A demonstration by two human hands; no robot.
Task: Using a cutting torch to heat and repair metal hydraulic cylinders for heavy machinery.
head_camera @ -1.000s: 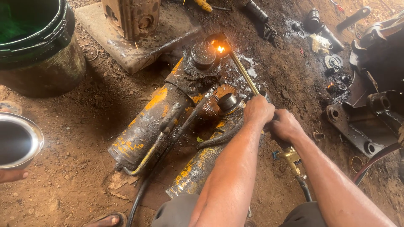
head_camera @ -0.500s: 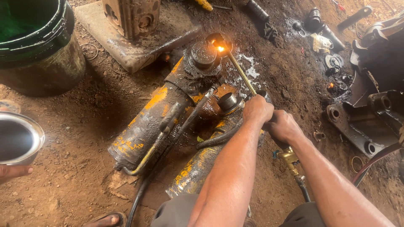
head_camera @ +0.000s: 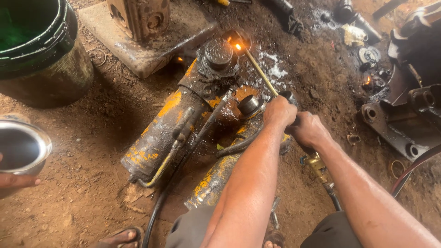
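My left hand and my right hand both grip a brass gas torch. Its thin tube reaches up and left to a bright flame tip. The flame touches the round end cap of a worn yellow hydraulic cylinder lying on the dirt floor. A second yellow cylinder lies under my left forearm. The torch's brass valve and hose trail back below my right wrist.
A dark green bucket stands at upper left. Another person's hand holds a shiny metal bowl at the left edge. A concrete block lies behind the cylinder. Dark machine parts sit at right. Sandalled feet rest at the bottom.
The flame tip has stayed at the cylinder's end cap with only a small shift. Both hands keep the same grip on the torch.
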